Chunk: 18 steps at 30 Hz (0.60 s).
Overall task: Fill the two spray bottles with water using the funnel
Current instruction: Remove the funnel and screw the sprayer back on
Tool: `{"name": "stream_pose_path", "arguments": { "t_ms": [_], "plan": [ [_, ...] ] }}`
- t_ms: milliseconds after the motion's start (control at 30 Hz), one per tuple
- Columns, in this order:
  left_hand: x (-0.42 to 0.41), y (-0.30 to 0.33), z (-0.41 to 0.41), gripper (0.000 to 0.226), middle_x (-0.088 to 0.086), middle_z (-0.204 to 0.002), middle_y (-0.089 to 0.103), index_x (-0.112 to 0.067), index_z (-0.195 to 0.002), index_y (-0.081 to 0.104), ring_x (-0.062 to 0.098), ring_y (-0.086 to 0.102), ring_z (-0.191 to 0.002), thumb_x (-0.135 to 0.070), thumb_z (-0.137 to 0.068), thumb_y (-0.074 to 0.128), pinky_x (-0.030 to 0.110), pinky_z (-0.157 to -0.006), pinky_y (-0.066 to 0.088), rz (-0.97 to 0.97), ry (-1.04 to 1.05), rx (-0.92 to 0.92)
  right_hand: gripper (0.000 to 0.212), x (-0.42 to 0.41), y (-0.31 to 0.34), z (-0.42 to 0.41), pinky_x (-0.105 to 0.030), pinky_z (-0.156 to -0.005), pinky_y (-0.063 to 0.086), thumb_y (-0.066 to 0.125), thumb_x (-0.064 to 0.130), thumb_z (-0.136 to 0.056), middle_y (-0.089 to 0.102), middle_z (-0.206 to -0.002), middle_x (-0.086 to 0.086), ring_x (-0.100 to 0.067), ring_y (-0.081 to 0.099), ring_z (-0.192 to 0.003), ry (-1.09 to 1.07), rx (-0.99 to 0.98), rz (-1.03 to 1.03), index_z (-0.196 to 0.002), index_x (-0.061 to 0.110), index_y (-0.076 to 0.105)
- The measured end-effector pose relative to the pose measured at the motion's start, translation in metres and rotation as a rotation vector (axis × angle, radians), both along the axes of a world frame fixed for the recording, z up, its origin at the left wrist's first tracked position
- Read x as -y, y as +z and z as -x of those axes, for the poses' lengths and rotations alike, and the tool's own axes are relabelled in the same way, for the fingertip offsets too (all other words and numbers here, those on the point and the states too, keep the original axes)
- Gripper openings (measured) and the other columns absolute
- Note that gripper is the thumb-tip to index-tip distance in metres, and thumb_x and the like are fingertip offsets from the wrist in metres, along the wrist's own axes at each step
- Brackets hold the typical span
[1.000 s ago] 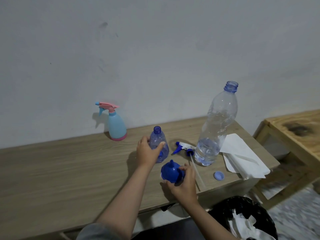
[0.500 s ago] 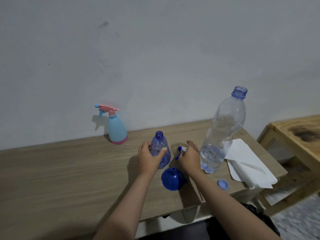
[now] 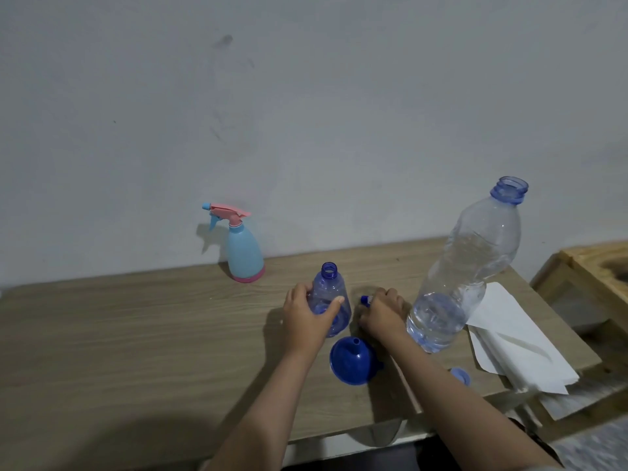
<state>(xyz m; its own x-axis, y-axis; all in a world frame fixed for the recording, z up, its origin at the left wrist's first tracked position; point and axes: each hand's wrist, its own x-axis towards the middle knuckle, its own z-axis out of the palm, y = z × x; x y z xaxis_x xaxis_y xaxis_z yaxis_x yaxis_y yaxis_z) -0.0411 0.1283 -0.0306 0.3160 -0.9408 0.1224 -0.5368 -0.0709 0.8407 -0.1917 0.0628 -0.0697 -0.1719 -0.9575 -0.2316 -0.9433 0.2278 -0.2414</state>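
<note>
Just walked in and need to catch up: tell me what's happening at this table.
A person is working on two spray bottles. The left hand holds the small clear blue bottle, its neck open. The right hand grips the blue-and-white spray head lying beside it. The blue funnel sits upside down on the table. The large water bottle stands uncapped; the pink-and-blue sprayer stands by the wall.

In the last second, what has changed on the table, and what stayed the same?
The right hand let go of the blue funnel, moved away from the person and now grips the blue spray head. The left hand holds the clear blue spray bottle as before; the funnel, water bottle and pink-and-blue sprayer stayed put.
</note>
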Motion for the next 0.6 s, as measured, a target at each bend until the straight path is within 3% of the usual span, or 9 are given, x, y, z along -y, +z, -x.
{"name": "stream_pose_path", "arguments": {
  "t_ms": [200, 333, 500, 600],
  "plan": [
    [-0.001, 0.002, 0.002, 0.047, -0.007, -0.108, 0.058, -0.018, -0.108, 0.058, 0.007, 0.057, -0.095, -0.042, -0.073, 0.078, 0.006, -0.063, 0.038, 0.003, 0.008, -0.035, 0.056, 0.002, 0.004, 0.004, -0.038, -0.098, 0.037, 0.068, 0.043, -0.072, 0.044, -0.121, -0.008, -0.027, 0.041, -0.112, 0.021, 0.043, -0.017, -0.117, 0.016, 0.05],
    [-0.002, 0.005, 0.003, 0.047, -0.009, -0.109, 0.057, -0.018, -0.11, 0.057, 0.005, 0.054, -0.094, -0.041, -0.075, 0.077, 0.005, -0.06, 0.035, -0.002, 0.006, -0.009, 0.045, 0.0, 0.008, 0.004, -0.032, -0.085, 0.043, 0.061, 0.051, -0.08, 0.046, -0.116, -0.005, -0.022, 0.05, -0.099, 0.039, 0.059, 0.052, -0.111, 0.02, 0.055],
    [-0.003, 0.005, 0.003, 0.048, -0.008, -0.109, 0.058, -0.019, -0.11, 0.058, 0.006, 0.055, -0.095, -0.043, -0.074, 0.077, 0.005, -0.061, 0.035, -0.01, 0.02, -0.003, 0.032, -0.002, 0.029, 0.001, -0.037, -0.082, 0.052, 0.065, 0.051, -0.08, 0.061, -0.094, 0.003, -0.016, 0.059, -0.084, 0.083, 0.246, 0.134, -0.097, 0.023, 0.061],
    [-0.004, 0.006, 0.002, 0.048, -0.01, -0.111, 0.057, -0.019, -0.112, 0.057, 0.005, 0.054, -0.093, -0.045, -0.076, 0.075, 0.005, -0.059, 0.033, -0.015, 0.014, 0.021, 0.024, -0.003, 0.059, 0.001, -0.035, -0.083, 0.047, 0.069, 0.039, -0.081, 0.066, -0.086, 0.004, -0.019, 0.061, -0.089, 0.096, 0.321, 0.193, -0.096, 0.021, 0.063]
  ]
}}
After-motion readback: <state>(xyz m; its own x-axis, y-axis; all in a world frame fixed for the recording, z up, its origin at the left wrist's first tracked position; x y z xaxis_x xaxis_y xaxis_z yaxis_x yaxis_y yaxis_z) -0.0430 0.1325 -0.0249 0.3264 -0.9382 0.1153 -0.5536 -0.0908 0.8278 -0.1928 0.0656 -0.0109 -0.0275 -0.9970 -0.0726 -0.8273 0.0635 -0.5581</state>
